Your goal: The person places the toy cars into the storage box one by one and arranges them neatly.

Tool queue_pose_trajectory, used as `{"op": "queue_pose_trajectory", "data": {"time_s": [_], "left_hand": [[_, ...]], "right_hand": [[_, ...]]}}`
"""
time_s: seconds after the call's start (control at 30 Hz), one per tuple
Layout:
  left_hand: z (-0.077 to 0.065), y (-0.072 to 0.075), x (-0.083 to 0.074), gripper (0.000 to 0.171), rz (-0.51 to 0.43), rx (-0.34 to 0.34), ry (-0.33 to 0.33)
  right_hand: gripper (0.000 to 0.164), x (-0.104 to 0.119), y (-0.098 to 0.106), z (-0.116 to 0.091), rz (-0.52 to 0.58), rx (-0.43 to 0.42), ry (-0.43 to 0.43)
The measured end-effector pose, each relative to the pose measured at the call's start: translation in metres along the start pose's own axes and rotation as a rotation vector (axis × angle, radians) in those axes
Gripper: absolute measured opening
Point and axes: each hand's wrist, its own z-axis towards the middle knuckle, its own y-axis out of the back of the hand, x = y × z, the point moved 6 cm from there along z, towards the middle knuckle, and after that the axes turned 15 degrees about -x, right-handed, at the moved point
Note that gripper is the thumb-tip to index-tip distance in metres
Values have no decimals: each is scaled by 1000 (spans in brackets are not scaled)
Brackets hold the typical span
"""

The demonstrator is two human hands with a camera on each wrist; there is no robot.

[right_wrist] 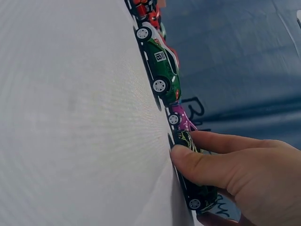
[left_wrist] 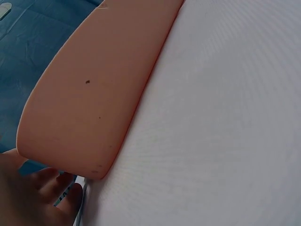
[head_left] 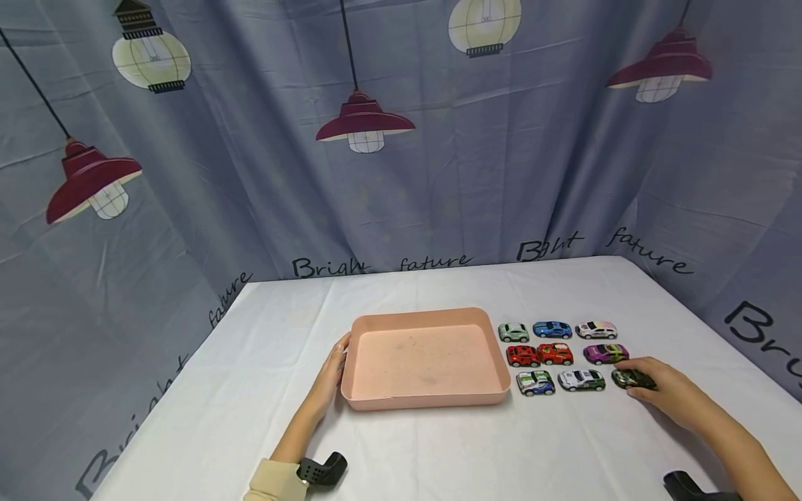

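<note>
My left hand (head_left: 330, 376) rests against the left wall of a shallow pink tray (head_left: 426, 402), its fingers along the outside. In the left wrist view, fingertips (left_wrist: 59, 186) touch the tray's end wall. At the right, my right hand (head_left: 667, 390) pinches a dark green toy car (head_left: 633, 379) between thumb and fingers. The right wrist view shows that car's wheel (right_wrist: 194, 204) close to the tabletop, with the hand covering much of its body. Just behind it stands a purple toy car (head_left: 605, 353); to its left is a white and green toy car (head_left: 581, 380).
Between tray and right hand, more toy cars stand in rows: a blue one (head_left: 552, 329), a pale green one (head_left: 514, 332), a white one (head_left: 596, 330), two red ones (head_left: 555, 353) and a white, blue and green one (head_left: 535, 383). A white cloth (head_left: 438, 452) covers the table; a printed curtain (head_left: 401, 202) hangs behind.
</note>
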Motion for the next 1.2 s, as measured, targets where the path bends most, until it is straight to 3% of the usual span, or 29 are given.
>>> {"op": "queue_pose_trajectory", "data": {"time_s": [0.2, 0.43, 0.73, 1.2], "left_hand": [[0, -1, 6, 46, 31, 7, 31], [-1, -2, 14, 48, 86, 14, 77], [-2, -3, 17, 49, 155, 12, 86], [-5, -2, 17, 54, 216, 5, 68]], "right_hand": [[41, -2, -1, -1, -20, -14, 34], [39, -1, 0, -2, -39, -37, 73], [38, 4, 2, -6, -63, -120, 145], [39, 8, 6, -3, -49, -99, 95]]}}
